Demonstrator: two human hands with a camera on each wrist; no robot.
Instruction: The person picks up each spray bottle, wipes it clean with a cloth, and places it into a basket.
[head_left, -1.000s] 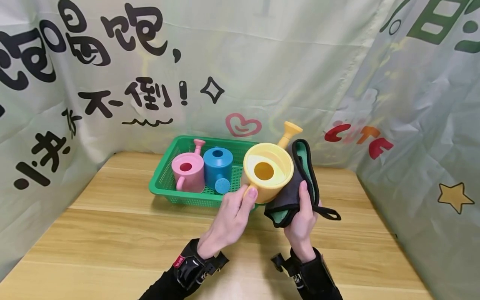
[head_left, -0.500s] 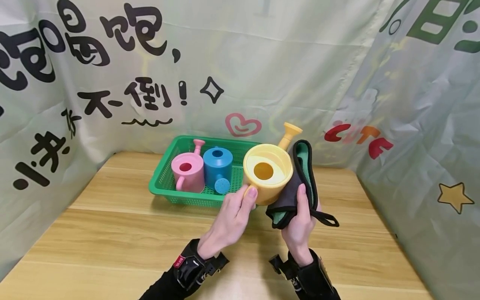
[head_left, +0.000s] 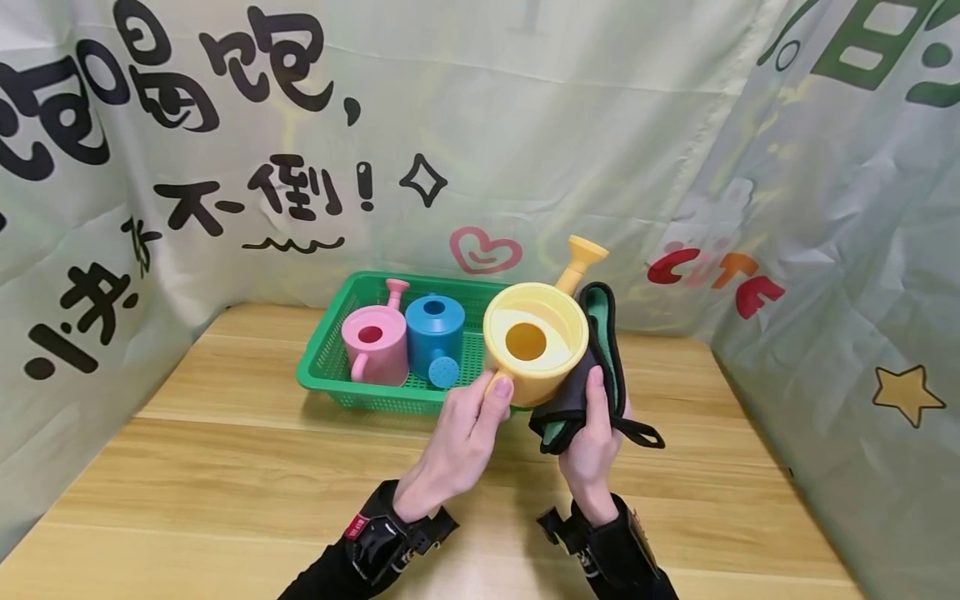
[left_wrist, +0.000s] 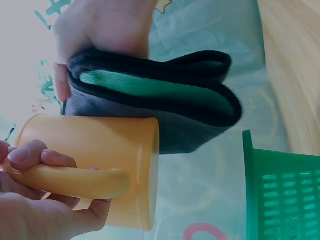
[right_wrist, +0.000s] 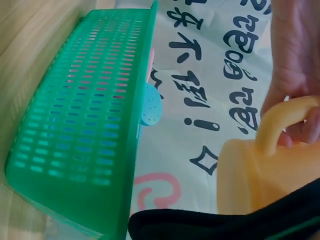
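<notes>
My left hand [head_left: 457, 437] grips the handle of a yellow watering can [head_left: 536, 379], held up in front of the basket's right end with its spout pointing up and to the right. In the left wrist view the fingers curl round the can's handle [left_wrist: 75, 181]. A folded grey cloth [left_wrist: 185, 132] with a green inner side, black edging and a hanging loop lies against the can's right side. My right hand [head_left: 592, 442] holds that cloth, thumb on the near face and the other fingers mostly hidden behind it.
Behind the hands a green plastic basket [head_left: 322, 382] stands on the wooden table [head_left: 247, 492]. Inside it are a pink watering can [head_left: 382, 354] and a blue watering can [head_left: 435, 333]. A printed fabric backdrop [head_left: 570, 125] encloses the back and sides.
The right hand and cloth have shifted slightly left along the can's side. The yellow watering can has risen a little. The basket and its contents stay put.
</notes>
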